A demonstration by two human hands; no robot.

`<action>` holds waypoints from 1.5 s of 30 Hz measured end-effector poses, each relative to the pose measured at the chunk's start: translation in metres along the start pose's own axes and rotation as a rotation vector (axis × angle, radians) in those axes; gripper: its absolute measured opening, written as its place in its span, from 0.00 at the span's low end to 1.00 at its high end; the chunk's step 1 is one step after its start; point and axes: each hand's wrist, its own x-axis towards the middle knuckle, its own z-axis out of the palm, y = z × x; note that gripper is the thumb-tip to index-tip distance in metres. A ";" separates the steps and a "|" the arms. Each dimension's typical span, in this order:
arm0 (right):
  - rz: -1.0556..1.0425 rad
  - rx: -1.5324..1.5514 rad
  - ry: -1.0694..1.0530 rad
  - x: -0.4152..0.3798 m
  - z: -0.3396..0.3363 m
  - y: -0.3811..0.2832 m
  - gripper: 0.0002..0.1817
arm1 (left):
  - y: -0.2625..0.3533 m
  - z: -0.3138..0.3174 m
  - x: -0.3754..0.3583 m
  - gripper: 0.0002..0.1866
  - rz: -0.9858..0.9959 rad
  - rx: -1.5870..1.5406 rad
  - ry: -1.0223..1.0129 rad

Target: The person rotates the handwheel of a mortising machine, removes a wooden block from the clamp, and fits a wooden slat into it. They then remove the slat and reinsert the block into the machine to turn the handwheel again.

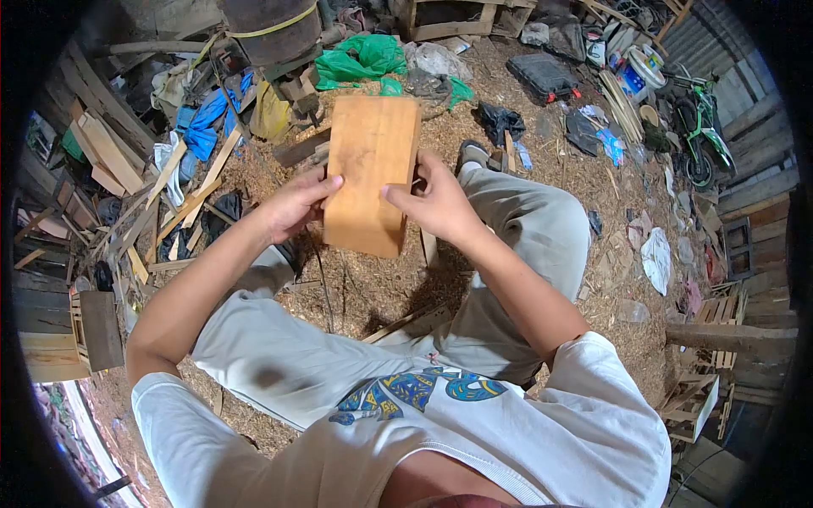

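A rectangular wooden block (368,161), light orange-brown with a darker smudge on its face, is held up in front of my knees. My left hand (296,203) grips its left edge, with the thumb on the near face. On the right edge is my right hand (436,199), its thumb pressed on the face and its fingers behind the side. The fingers behind the block are partly hidden. Below it, wood shavings (356,292) cover the ground between my legs.
Wooden offcuts (110,152) and a blue cloth (203,131) lie at the left. Ahead are a green plastic bag (364,59) and a large drum (271,30). A black case (544,74), a white bucket (642,72) and a green bicycle (703,135) stand at the right.
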 end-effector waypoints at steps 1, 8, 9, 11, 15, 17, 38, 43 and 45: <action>-0.071 -0.116 0.028 -0.004 -0.002 -0.005 0.34 | -0.002 -0.008 0.007 0.33 0.000 0.168 -0.015; -0.317 -0.590 0.043 -0.010 -0.017 -0.037 0.32 | 0.009 -0.027 0.013 0.55 0.571 0.235 0.167; -0.336 -0.669 0.038 -0.011 -0.020 -0.040 0.32 | 0.014 -0.029 0.011 0.57 0.708 0.408 0.129; -0.354 -0.749 0.030 -0.010 -0.021 -0.045 0.31 | 0.016 -0.026 0.005 0.56 0.737 0.564 0.093; -0.458 -0.761 0.018 -0.010 -0.018 -0.051 0.31 | 0.018 -0.014 -0.008 0.42 0.662 0.775 0.014; -0.458 -0.764 0.025 -0.009 -0.018 -0.054 0.31 | 0.021 -0.007 -0.016 0.32 0.667 0.836 0.014; -0.763 -0.805 0.111 -0.011 -0.024 -0.072 0.33 | 0.013 -0.016 -0.021 0.30 0.893 0.851 0.078; -0.829 -0.795 0.138 -0.011 -0.024 -0.074 0.33 | 0.016 -0.017 -0.021 0.29 0.913 0.828 0.061; -0.847 -0.793 0.138 -0.011 -0.024 -0.076 0.33 | 0.015 -0.019 -0.020 0.28 0.917 0.809 0.052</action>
